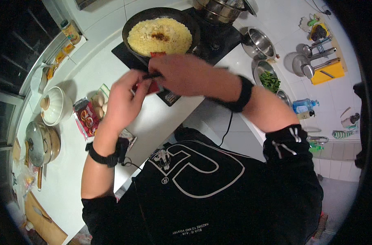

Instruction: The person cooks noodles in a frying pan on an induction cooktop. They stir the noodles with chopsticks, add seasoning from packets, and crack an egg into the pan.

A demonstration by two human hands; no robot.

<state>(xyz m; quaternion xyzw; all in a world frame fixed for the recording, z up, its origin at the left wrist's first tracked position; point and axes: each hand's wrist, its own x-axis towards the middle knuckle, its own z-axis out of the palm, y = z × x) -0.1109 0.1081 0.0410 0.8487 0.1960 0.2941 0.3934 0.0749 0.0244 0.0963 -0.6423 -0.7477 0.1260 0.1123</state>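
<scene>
My left hand [128, 93] is closed, with a small red packet [154, 87] at its fingers. My right hand [180, 75], smeared by motion, meets it from the right with curled fingers. A short dark piece [152, 75] shows between the two hands; its kind is unclear. Another bit of red [157, 54] sticks out past the right hand near the wok's rim. Just beyond the hands stands a black wok [196, 32] on the stove. It holds yellow, grainy food [141, 41] like rice, topped with pale pieces and a dark brown heap of seasoning [160, 37].
A steel pot [216, 14] stands right of the wok. Steel bowls [257, 43], one with chopped greens [269, 81], line the right counter. On the left are eggs [99, 107], a red food package [87, 117], a white bowl [59, 107], a lidded pan [39, 141] and a cutting board [43, 222].
</scene>
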